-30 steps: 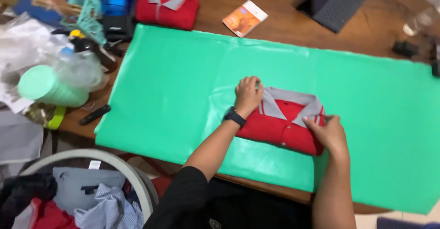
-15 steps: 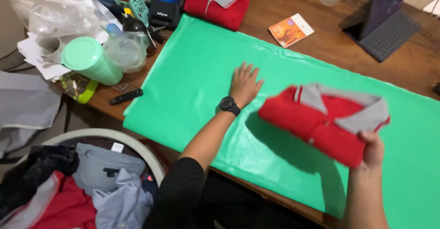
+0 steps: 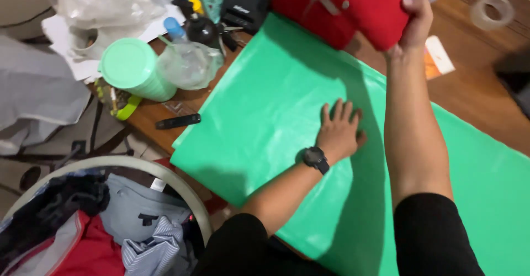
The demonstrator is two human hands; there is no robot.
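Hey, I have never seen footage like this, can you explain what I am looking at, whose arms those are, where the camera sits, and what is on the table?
The camera sits on a person's head, looking down at their own arms. The left hand, with a black wristwatch, lies flat on a green plastic sheet covering a wooden table. The right hand holds a folded red shirt up in the air. A mint green container and a tape roll lie nearby; a laundry basket stands below.
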